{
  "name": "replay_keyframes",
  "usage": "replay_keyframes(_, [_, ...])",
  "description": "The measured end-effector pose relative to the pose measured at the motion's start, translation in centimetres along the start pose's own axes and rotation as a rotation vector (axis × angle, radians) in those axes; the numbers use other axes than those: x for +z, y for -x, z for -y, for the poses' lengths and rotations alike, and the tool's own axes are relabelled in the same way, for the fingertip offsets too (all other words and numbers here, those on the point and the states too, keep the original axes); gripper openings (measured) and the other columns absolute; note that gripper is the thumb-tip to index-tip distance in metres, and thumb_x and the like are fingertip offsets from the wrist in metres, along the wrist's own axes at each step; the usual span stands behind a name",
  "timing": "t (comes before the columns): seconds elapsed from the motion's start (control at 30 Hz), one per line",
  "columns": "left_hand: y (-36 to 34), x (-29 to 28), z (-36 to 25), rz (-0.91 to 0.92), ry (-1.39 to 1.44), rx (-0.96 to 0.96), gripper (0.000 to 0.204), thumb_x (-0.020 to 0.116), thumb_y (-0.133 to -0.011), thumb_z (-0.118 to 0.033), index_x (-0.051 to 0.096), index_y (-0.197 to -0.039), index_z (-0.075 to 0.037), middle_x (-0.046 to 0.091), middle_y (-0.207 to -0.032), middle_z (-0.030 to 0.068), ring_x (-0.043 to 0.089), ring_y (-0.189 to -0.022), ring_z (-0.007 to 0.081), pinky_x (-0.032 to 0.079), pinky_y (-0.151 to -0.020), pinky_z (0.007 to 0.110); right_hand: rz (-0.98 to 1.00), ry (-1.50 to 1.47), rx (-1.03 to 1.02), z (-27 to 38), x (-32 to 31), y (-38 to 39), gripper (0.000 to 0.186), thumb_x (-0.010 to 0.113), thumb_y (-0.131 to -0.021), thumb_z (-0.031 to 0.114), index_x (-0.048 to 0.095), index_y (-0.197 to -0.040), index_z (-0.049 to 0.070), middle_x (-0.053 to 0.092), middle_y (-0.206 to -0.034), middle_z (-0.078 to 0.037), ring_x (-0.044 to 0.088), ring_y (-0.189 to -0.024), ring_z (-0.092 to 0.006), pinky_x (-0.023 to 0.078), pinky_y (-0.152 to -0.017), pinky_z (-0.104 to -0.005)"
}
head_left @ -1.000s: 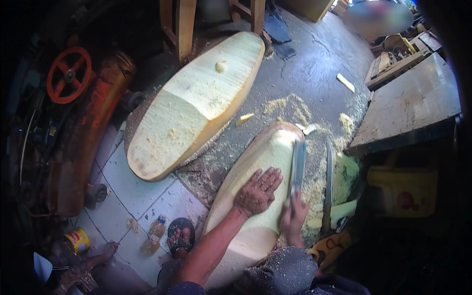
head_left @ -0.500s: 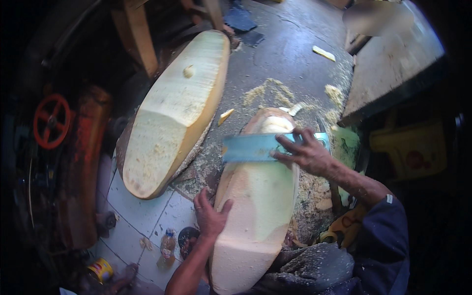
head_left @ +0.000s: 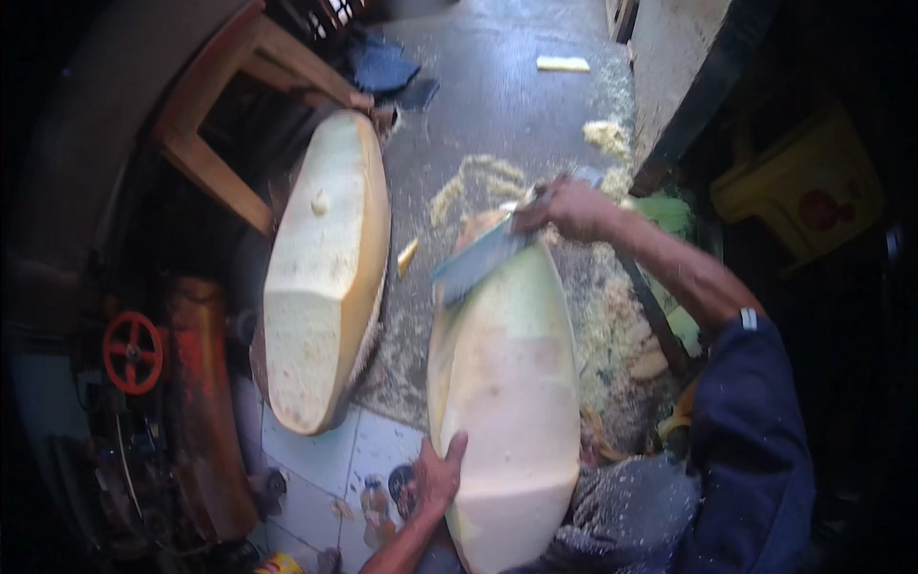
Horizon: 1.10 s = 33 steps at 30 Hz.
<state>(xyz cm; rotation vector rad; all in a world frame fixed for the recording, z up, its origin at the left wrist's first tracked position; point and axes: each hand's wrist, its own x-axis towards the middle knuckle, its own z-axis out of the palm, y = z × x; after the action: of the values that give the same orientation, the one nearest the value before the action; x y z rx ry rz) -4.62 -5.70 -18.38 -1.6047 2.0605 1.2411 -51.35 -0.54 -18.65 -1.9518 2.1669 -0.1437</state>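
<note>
My right hand (head_left: 564,206) grips a long pale-blue flat tool (head_left: 473,258), blurred by motion and lying aslant across the upper left of a long, rounded cream foam block (head_left: 512,383) with a brownish far tip. My left hand (head_left: 440,478) holds the block's lower left side, thumb on its edge and fingers partly hidden. A second shaped foam piece (head_left: 317,258), with a small shaving on top, lies to the left on a darker base.
A wooden stool (head_left: 220,143) stands behind at left, near an orange cylinder (head_left: 201,402) with a red wheel (head_left: 134,352). Foam shavings (head_left: 602,139) litter the grey floor. A board (head_left: 669,67) and yellow plastic container (head_left: 803,191) are at right; a bottle (head_left: 378,507) sits low centre.
My right hand has swung up and left with the blue tool, which has turned from level to aslant. My left hand has moved lower along the block's edge. The view has turned.
</note>
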Motion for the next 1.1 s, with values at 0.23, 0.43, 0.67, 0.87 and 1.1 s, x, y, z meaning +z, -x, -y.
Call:
replay_keyframes(0.23, [-0.7,0.9,0.4,-0.051,0.028,0.041,0.072,0.068,-0.095,-0.06,0.062,-0.126,0.005,0.073,-0.112,0.03,0.071,-0.108,0.0465,0.052,-0.095,0.052,-0.087,0.008,0.027,-1.4,0.9,-0.3,0.051,0.063,-0.098,0.008,0.071,-0.129,0.047,0.066,-0.143,0.016,0.051,-0.144,-0.0283,0.032,-0.124,-0.0571])
replay_keyframes(0.43, [-0.4,0.9,1.3,-0.067,0.05,0.097,0.069,0.068,-0.096,-0.058,0.062,-0.126,0.004,0.073,-0.111,0.0294,0.071,-0.106,0.0464,0.052,-0.094,0.052,-0.05,-0.135,0.15,-1.7,2.0,-1.1,0.044,0.065,-0.097,0.018,0.071,-0.13,0.047,0.07,-0.139,0.011,0.059,-0.134,-0.0312,0.027,-0.124,-0.0651])
replay_keyframes(0.67, [-0.7,1.1,1.9,-0.06,0.063,0.12,0.072,0.066,-0.095,-0.063,0.062,-0.125,0.003,0.074,-0.109,0.0286,0.071,-0.105,0.0475,0.052,-0.092,0.053,-0.014,-0.01,0.14,-2.0,2.3,-2.1,0.043,0.068,-0.096,0.027,0.067,-0.134,0.047,0.064,-0.145,0.014,0.053,-0.143,-0.0276,0.028,-0.125,-0.0641])
replay_keyframes(0.87, [-0.8,1.0,1.9,-0.063,-0.014,0.06,0.072,0.065,-0.095,-0.065,0.062,-0.122,0.001,0.074,-0.105,0.0276,0.071,-0.102,0.0487,0.052,-0.092,0.055,-0.014,0.039,0.038,-2.5,2.0,-2.5,0.044,0.07,-0.096,0.027,0.067,-0.135,0.047,0.059,-0.152,0.014,0.048,-0.147,-0.0227,0.021,-0.126,-0.0665])
replay_keyframes(1.1, [-0.4,0.7,2.1,-0.041,0.037,0.121,0.067,0.068,-0.096,-0.059,0.062,-0.124,0.002,0.075,-0.106,0.0265,0.071,-0.103,0.0472,0.052,-0.093,0.053,-0.05,-0.116,-0.052,-3.5,1.7,-2.9,0.036,0.063,-0.102,0.026,0.069,-0.131,0.046,0.065,-0.145,0.007,0.047,-0.148,-0.0254,0.013,-0.128,-0.0665])
